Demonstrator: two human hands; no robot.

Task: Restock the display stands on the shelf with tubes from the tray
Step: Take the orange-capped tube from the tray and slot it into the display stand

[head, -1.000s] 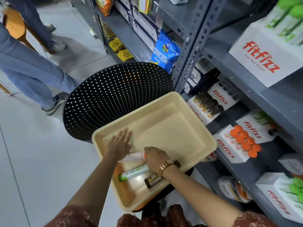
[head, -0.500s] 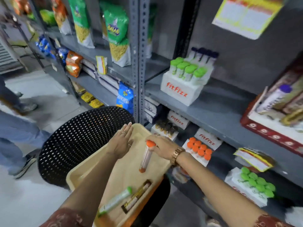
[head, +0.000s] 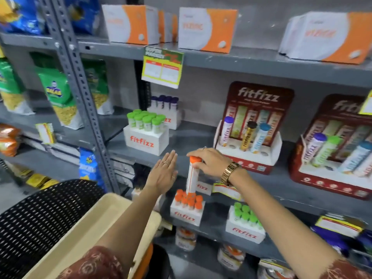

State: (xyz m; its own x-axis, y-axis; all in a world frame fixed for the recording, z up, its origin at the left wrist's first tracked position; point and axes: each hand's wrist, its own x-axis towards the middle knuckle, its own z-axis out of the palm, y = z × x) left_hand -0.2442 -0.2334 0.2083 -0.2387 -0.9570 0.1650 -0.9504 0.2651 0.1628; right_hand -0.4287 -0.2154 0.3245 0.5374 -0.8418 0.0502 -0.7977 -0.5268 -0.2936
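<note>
Head camera, the only view, and the right hand [head: 211, 162] is up at the shelf [head: 201, 141], fingers curled around the orange cap of a tube [head: 192, 176], gripping it from above. The tube hangs upright, its lower end right at the cluster of orange caps in the white stand [head: 186, 215]; whether it touches the stand or sits in a slot is hard to tell, since the caps hide its foot. A gold watch [head: 229, 173] rides that wrist.

Just left of the tube, the left hand [head: 163, 176] floats with fingers straight and spread, palm turned away, holding nothing. It is close beside the tube but not touching it.

Below and left of the orange stand, the cream tray [head: 96, 228] shows only a corner and a rim; the left forearm covers much of it and the frame edge cuts off the rest, so its contents cannot be seen. Left of the tray, a black perforated chair back [head: 40, 214] is partly cropped.

Right of the orange stand sits a white stand of green-capped tubes [head: 244, 224]. One shelf above the orange stand, another green-capped stand [head: 147, 133] stands, and further right a red display [head: 255, 125] holds three tubes with open holes in its base. A second red display [head: 332, 150] is cut by the right edge. Everything is smeared with motion blur, and small print is unreadable.
</note>
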